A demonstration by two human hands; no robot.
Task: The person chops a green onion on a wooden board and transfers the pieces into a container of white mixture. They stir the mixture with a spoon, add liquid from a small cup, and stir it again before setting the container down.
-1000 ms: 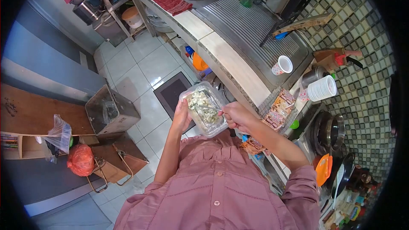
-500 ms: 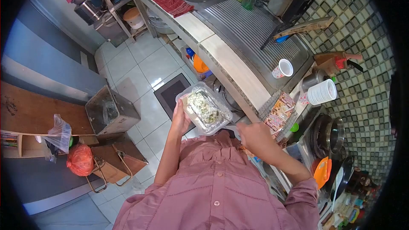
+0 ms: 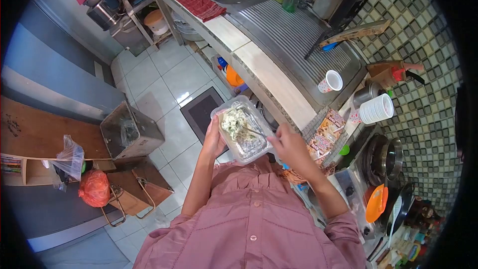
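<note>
My left hand (image 3: 214, 138) grips a clear plastic food container (image 3: 242, 158) by its left side and holds it tilted in front of my body. A pale, creamy mixture with green flecks (image 3: 235, 120) is heaped toward the container's far left part, while its near part shows only smears. At the container's right edge, my right hand (image 3: 290, 144) is closed around a thin metal utensil (image 3: 255, 132), which slants into the mixture. The utensil's head is buried, so whether it is a spoon or a fork cannot be seen.
A paper cup (image 3: 330, 81) stands on the steel drainboard (image 3: 279, 35), near a stack of cups (image 3: 376, 108). Patterned packets (image 3: 326, 134) lie on the counter edge. Pans (image 3: 391, 159) sit on the stove at right. A bin (image 3: 132, 129) stands at left.
The mixture has shifted toward the far left of the container, baring more of its near part. My right hand has moved up and slightly left, and the utensil's stem now shows.
</note>
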